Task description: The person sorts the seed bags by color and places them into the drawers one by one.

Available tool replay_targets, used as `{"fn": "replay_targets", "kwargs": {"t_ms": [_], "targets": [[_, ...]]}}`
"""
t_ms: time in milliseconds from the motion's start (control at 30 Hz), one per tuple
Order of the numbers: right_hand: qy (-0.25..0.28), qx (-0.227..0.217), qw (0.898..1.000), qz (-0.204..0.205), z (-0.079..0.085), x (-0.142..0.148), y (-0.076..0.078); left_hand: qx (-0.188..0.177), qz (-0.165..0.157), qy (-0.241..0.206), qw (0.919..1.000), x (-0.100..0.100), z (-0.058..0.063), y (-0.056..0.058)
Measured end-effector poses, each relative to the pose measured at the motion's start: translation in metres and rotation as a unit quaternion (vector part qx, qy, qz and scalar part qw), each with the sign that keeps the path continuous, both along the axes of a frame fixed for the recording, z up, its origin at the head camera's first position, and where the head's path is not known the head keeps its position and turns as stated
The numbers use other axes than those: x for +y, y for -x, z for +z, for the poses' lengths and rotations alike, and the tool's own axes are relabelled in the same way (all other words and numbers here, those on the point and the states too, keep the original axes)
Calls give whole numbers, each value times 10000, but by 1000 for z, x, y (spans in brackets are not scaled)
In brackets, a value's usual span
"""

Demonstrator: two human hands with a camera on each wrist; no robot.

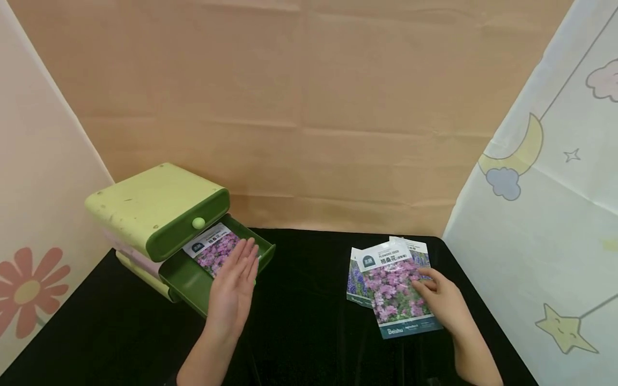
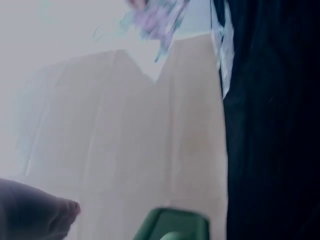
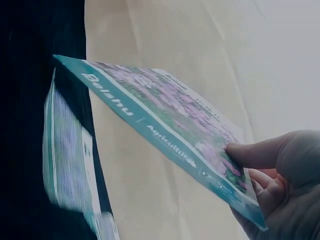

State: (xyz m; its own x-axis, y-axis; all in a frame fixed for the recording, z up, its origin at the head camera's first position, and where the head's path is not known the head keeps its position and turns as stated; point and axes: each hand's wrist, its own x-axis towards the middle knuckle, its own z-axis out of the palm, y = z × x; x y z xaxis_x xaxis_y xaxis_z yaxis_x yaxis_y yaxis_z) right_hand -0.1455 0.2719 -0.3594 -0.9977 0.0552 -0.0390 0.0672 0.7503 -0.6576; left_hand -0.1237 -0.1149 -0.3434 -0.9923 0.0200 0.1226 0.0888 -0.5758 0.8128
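My right hand (image 1: 444, 300) pinches the right edge of a seed packet with pink flowers (image 1: 393, 289), thumb on the printed face. In the right wrist view that packet (image 3: 165, 115) is lifted at a tilt above a purple-flower packet (image 3: 67, 145). Behind it in the head view lie purple-flower packets, one showing at left (image 1: 356, 281) and another at upper right (image 1: 419, 252). Fingers straight and palm bare, my left hand (image 1: 229, 300) is over the front of a pulled-out green drawer (image 1: 185, 287). Another pink-flower seed packet (image 1: 212, 249) lies inside, partly hidden by the fingers.
The drawer belongs to a small yellow-green cabinet (image 1: 154, 201) at the left, whose upper drawer with a round knob (image 1: 198, 223) is closed. A black cloth (image 1: 299, 321) covers the table. Brown paper (image 1: 299, 118) stands behind, with printed sheets at both sides.
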Motion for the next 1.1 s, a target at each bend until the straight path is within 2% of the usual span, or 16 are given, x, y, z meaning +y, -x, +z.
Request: {"fn": "replay_targets", "kwargs": {"t_ms": [167,267,500,633,867,1100], "targets": [[471,145,9986,168,3,-40,3,-36,-468,937,9945,21,-20,2],[852,265,9957,236,5,-63,4,-154,-678,1266,9895,31,-31,4],[1836,130,9821,399,-6,-102,0,-599,-895,1354,9849,45,-52,2],[2204,189,9743,431,-15,-112,-2,-647,-1067,1345,9830,49,-60,2],[2627,192,9634,504,-20,-119,-5,-594,-1266,1385,9804,53,-65,3],[2776,176,9592,502,-21,-123,-6,-655,-1420,1440,9771,54,-66,0]]}}
